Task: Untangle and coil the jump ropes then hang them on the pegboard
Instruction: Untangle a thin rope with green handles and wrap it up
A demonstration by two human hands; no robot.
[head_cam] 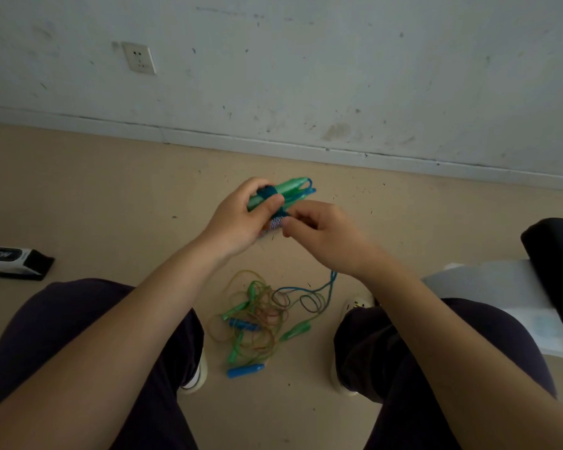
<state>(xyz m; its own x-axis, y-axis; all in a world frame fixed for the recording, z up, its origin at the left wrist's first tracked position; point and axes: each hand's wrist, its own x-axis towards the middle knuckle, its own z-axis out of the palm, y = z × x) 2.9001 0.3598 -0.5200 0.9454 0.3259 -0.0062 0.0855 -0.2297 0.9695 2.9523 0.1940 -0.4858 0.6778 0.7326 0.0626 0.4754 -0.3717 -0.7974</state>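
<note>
My left hand point(241, 219) grips a bundle of green jump rope handles point(286, 188) with blue cord wound round them, held above the floor. My right hand point(319, 232) pinches the blue cord point(330, 287) right beside the bundle; the cord trails down from that hand to the floor. Between my feet lies a tangled pile of jump ropes point(260, 316) with green, yellow, reddish and blue cords, green handles and two blue handles point(246, 371). No pegboard is in view.
I sit with my knees spread, shoes either side of the pile. A black and white box point(13, 259) lies on the beige floor at left. A white container point(507, 297) with a black object point(556, 254) stands at right. A wall with a socket point(139, 57) is ahead.
</note>
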